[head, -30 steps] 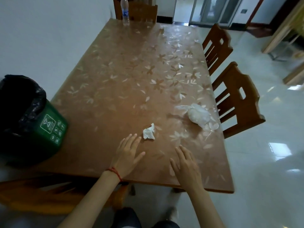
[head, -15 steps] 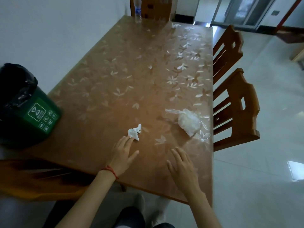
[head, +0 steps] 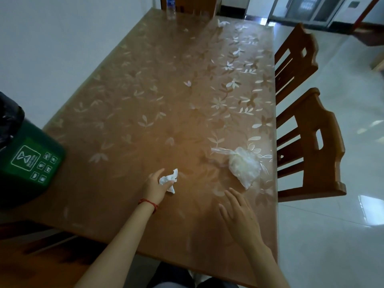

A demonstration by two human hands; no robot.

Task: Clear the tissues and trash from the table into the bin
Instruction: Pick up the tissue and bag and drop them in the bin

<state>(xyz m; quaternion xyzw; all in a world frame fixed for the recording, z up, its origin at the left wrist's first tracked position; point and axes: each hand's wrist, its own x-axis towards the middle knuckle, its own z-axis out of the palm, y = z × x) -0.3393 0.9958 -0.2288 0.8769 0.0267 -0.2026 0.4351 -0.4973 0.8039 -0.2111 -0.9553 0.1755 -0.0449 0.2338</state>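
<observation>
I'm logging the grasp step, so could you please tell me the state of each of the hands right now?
Left hand: closed on the crumpled tissue.
Right hand: open and holding nothing, near the plastic bag.

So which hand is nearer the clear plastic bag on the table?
Right. The right hand lies open just short of the plastic bag, not touching it. The left hand is farther to the left, closed on the crumpled tissue.
</observation>
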